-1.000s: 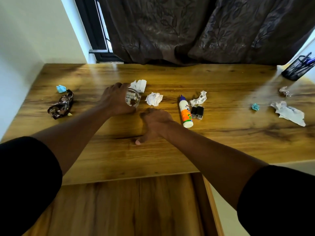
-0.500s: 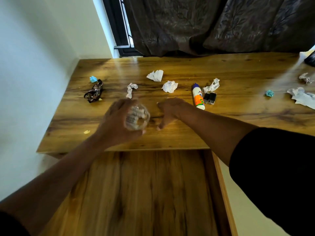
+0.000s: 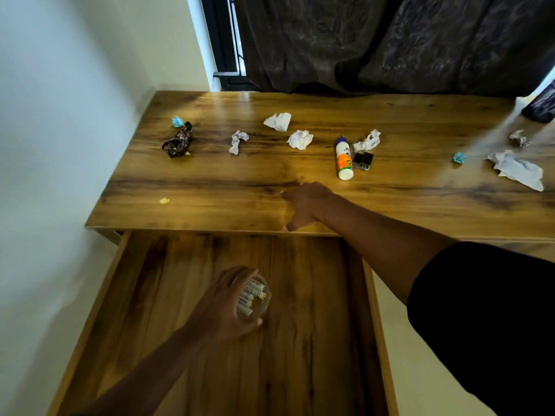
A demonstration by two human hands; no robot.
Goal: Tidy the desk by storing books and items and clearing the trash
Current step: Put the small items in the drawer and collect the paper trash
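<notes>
The small glass jar of batteries [image 3: 253, 297] — gripped by the left hand [image 3: 223, 307] — has been carried off the desk [image 3: 210, 187] and is now held over the open drawer [image 3: 300, 325]. The right hand [image 3: 306, 204] is still rested at the desk's front edge, fingers loosely curled, nothing held.

We are wearing a black short sleeve [image 3: 480, 319] on our right arm, ending above the elbow; both forearms are showing bare, as are our left hand [image 3: 223, 304] and right hand [image 3: 306, 205].

Dark pen holder [image 3: 540, 106] cut off at right edge
</notes>
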